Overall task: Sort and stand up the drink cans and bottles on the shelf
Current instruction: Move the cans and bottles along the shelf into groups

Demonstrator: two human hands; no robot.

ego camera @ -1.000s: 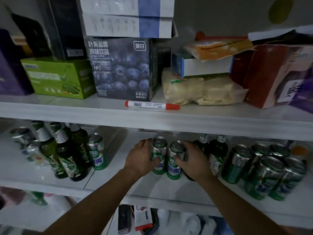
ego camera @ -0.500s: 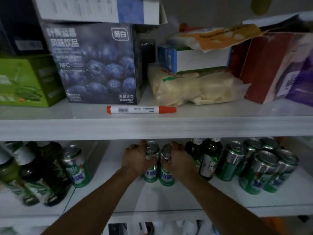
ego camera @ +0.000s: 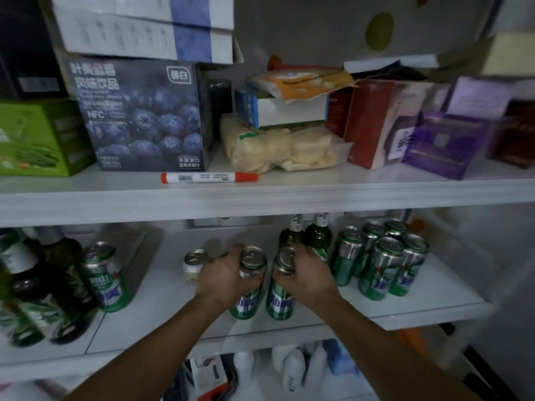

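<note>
One green can (ego camera: 251,285) is held by the left hand (ego camera: 225,277) and a second can (ego camera: 281,296) by the right hand (ego camera: 308,274). Each grip is curled round its can, upright on the shelf (ego camera: 162,308) just left of the can cluster (ego camera: 382,261). Nothing is seen lying (so standing looks done). A stray can (ego camera: 107,277) beside bottles (ego camera: 43,287), far left of the cluster, seems left to sort.

The head camera faces the shelving square on from near, tilted slightly down. The upper shelf (ego camera: 289,195) runs its front edge across mid-frame, its top seen from just above. The lower shelf (ego camera: 162,302) fills the band beneath, its front edge low in frame. Wide-angle blur smears both sides.
</note>
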